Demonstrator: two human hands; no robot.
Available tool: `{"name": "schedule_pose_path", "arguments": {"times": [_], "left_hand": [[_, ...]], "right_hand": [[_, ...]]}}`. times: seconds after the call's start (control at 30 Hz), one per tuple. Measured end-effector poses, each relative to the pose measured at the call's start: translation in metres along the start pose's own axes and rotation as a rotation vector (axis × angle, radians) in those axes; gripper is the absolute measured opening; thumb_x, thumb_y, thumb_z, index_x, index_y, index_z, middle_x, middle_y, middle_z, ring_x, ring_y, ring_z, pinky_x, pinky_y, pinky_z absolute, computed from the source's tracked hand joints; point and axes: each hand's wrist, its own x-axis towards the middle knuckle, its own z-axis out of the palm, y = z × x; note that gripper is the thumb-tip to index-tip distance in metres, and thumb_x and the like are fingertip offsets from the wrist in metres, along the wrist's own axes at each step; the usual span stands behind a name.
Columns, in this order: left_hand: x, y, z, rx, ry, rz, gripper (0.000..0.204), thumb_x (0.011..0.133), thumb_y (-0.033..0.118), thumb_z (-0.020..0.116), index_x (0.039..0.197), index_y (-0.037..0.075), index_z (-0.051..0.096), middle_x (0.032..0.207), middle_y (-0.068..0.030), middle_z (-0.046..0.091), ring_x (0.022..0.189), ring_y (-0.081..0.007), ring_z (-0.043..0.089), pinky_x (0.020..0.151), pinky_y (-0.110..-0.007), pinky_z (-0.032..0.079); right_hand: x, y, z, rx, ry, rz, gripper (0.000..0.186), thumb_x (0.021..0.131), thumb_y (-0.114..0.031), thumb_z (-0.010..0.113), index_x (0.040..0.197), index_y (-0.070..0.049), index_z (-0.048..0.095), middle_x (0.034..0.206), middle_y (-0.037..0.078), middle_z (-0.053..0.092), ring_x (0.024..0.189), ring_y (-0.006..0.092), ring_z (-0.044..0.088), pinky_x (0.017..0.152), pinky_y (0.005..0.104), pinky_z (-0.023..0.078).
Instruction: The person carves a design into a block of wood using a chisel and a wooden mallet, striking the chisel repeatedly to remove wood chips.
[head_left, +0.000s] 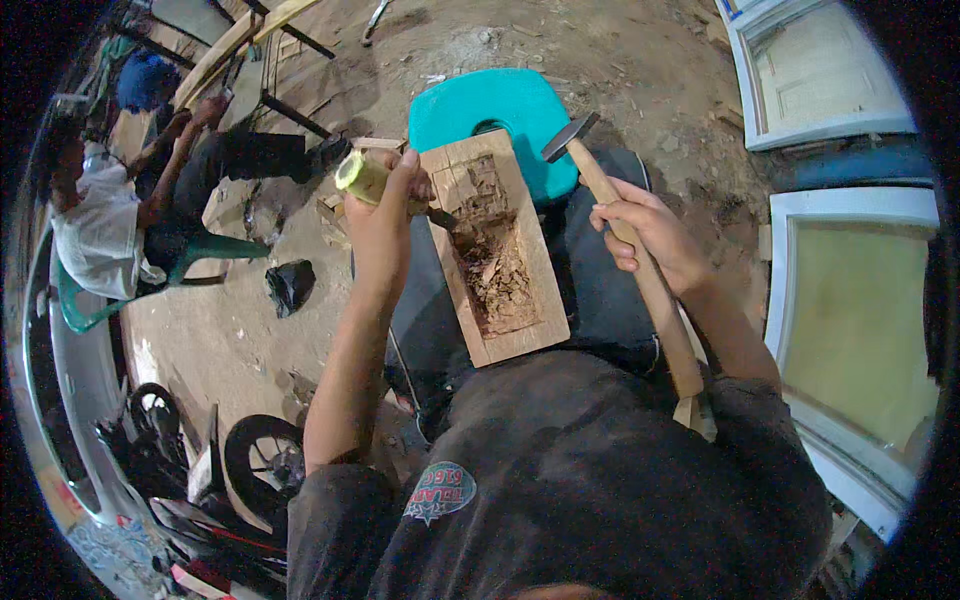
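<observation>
"Block (537, 265) seems to be steadied on the thighs (600, 280); where is it, from the hands?"

"Between them, its hollow just right of the left hand (388, 215)."

"Why is the chisel (363, 179) tilted?"

"So that its blade is aimed into the hollow, apparently; the handle is wrapped by that hand's fingers."

"And the hammer (655, 290)?"

"Gripped partway along by the right hand (652, 235), fingers curled round, elbow bent, perhaps for control."
</observation>
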Motion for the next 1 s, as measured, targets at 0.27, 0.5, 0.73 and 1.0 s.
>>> {"name": "schedule_pose_path", "arguments": {"times": [0.27, 0.5, 0.73, 1.0], "left_hand": [[0.003, -0.014, -0.001, -0.01, -0.106, 0.088, 0.014, 0.096, 0.01, 0.06, 0.091, 0.007, 0.048, 0.074, -0.0028, 0.055, 0.067, -0.0096, 0.051, 0.06, -0.027, 0.04], [0.001, -0.012, 0.005, 0.126, -0.201, 0.107, 0.014, 0.095, 0.008, 0.062, 0.091, 0.007, 0.048, 0.077, -0.001, 0.056, 0.067, -0.0075, 0.05, 0.059, -0.024, 0.04], [0.002, -0.014, 0.003, 0.089, -0.193, 0.088, 0.016, 0.094, 0.008, 0.064, 0.089, 0.007, 0.049, 0.077, -0.0002, 0.056, 0.066, -0.0065, 0.051, 0.058, -0.024, 0.04], [0.006, -0.011, 0.013, 0.284, -0.109, 0.11, 0.02, 0.092, 0.012, 0.066, 0.078, 0.006, 0.054, 0.067, 0.0019, 0.055, 0.061, -0.005, 0.05, 0.055, -0.023, 0.039]], "right_hand": [[-0.001, 0.0, 0.006, -0.072, 0.041, -0.009, 0.037, 0.094, -0.015, 0.057, 0.129, -0.006, 0.048, 0.08, 0.002, 0.055, 0.047, 0.0065, 0.046, 0.036, 0.0235, 0.038], [0.007, 0.006, 0.001, -0.097, 0.049, -0.008, 0.037, 0.096, -0.017, 0.055, 0.131, -0.006, 0.048, 0.082, 0.003, 0.057, 0.046, 0.0056, 0.046, 0.037, 0.0225, 0.036], [0.01, 0.006, -0.003, -0.094, 0.017, 0.019, 0.042, 0.095, -0.016, 0.056, 0.134, -0.001, 0.048, 0.086, 0.007, 0.061, 0.047, 0.0085, 0.05, 0.037, 0.0238, 0.039], [0.009, 0.003, -0.003, -0.105, 0.008, 0.006, 0.046, 0.095, -0.013, 0.054, 0.138, -0.001, 0.044, 0.089, 0.009, 0.062, 0.048, 0.0098, 0.052, 0.037, 0.0239, 0.041]]}}
